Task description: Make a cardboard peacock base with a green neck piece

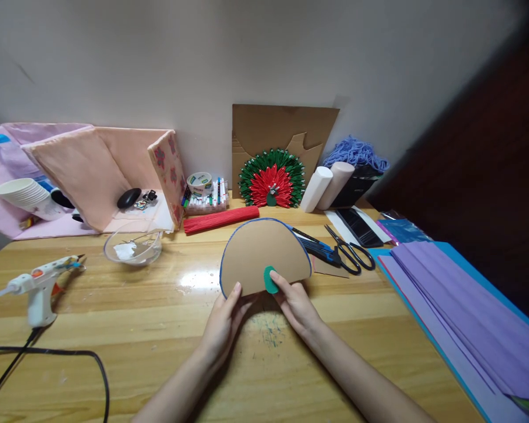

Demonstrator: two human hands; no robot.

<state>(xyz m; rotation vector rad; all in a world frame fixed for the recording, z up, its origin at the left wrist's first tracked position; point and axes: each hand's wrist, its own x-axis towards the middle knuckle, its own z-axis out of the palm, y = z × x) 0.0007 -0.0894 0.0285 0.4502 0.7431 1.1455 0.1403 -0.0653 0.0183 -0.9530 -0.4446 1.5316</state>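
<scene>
A half-round piece of brown cardboard [264,252] with a blue edge is held up above the table. My left hand [227,320] grips its lower left corner, thumb on the front and fingers behind. With my right hand [295,299] I pinch the bottom edge right of the middle; the thumb presses a small green piece [270,279] against the cardboard's front. The fingers of both hands are partly hidden behind the cardboard. Behind it, a finished-looking red and green peacock craft [271,179] stands against a cardboard sheet [286,126].
A glue gun [42,288] with a black cord lies left, near a clear bowl [132,249]. Red crepe paper [220,220], black scissors [350,249] and white rolls [316,189] lie behind the cardboard. Purple paper sheets [467,311] cover the right side.
</scene>
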